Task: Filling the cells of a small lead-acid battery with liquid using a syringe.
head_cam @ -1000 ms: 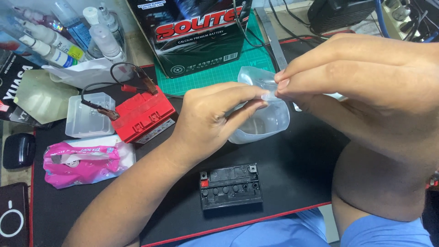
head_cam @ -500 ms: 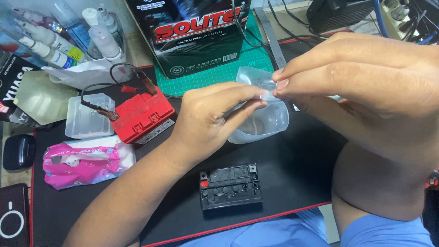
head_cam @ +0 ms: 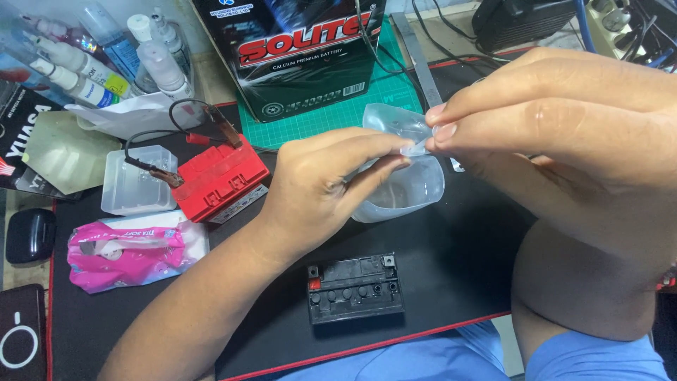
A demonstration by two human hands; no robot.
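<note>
- Hands meet: left hand point(head_cam: 321, 187) and right hand point(head_cam: 564, 120) both pinch a clear plastic cup point(head_cam: 402, 187).
- Small black battery point(head_cam: 355, 288) sits below the left hand.
- Red battery point(head_cam: 220, 178) sits left of it.

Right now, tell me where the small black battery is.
In the head view, the small black battery lies on the black mat, low and centre, just below the clear plastic container that the left hand and right hand hold.

L hand point(head_cam: 321, 183) bare, no sleeve | R hand point(head_cam: 564, 120) bare | light-blue clothing point(head_cam: 592, 356)
</note>
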